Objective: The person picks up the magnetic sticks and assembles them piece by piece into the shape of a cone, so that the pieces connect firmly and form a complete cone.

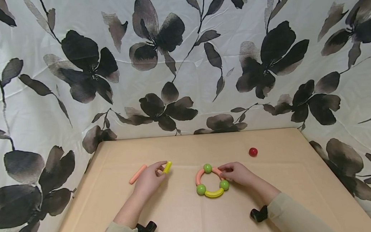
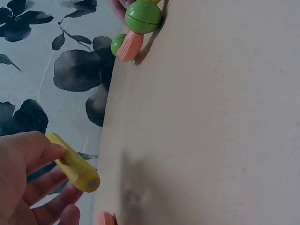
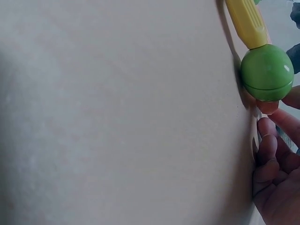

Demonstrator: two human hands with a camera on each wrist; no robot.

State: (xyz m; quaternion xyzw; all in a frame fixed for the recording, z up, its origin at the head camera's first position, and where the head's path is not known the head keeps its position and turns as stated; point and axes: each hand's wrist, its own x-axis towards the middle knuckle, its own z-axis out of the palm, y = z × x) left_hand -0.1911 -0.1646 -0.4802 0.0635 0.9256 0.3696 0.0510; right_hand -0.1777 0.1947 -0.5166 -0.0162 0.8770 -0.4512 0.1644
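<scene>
My left hand (image 1: pixel 147 179) pinches a yellow rod (image 1: pixel 167 167) between thumb and fingers; a small grey disc shows on its end in the left wrist view. To the right lies a ring built of green balls (image 1: pixel 207 168), pink curved rods (image 1: pixel 198 177) and one yellow curved rod (image 1: pixel 214 193). At the ring's right side, my right hand (image 1: pixel 236 173) pinches a pink curved rod (image 3: pixel 267 107) just beside a green ball (image 3: pixel 267 72), its other fingers curled. Beside the left hand is a straight pink rod (image 1: pixel 138 174), partly covered by that hand.
A red ball (image 1: pixel 253 152) rests toward the back right of the tan table (image 1: pixel 193 223). Behind the table's far edge hangs a white cloth (image 1: pixel 202 75) with dark flowers. Black wrist cameras (image 1: pixel 259 214) sit on both wrists.
</scene>
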